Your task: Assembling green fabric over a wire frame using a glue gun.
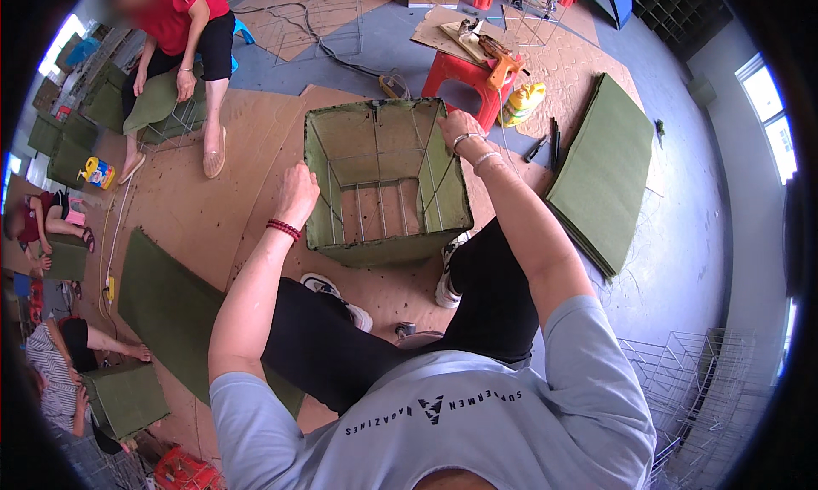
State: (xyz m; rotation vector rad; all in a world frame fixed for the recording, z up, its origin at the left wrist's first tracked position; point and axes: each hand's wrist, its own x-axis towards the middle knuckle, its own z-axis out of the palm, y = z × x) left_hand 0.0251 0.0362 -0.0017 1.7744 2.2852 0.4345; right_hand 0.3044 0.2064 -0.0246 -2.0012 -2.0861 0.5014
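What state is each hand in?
Left hand: curled at the green box, left side; grip unclear.
Right hand: curled at its right side; grip unclear.

Brown cardboard (247, 226) covers much of the grey floor (673, 234), where a red stool (446, 71) stands. Bright windows (765, 94) pierce the pale wall (757, 234).

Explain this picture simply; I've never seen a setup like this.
There is no machine here, just a bare-handed person. The single picture comes from a wide fisheye camera on that person's head, looking down, so straight edges bend. A green-covered wire-frame box is in front. The left hand is curled at its left edge; the right hand is at its upper right corner. How firmly either grips is unclear. Cardboard sheets cover part of the floor, and a stack of green sheets lies to the right.
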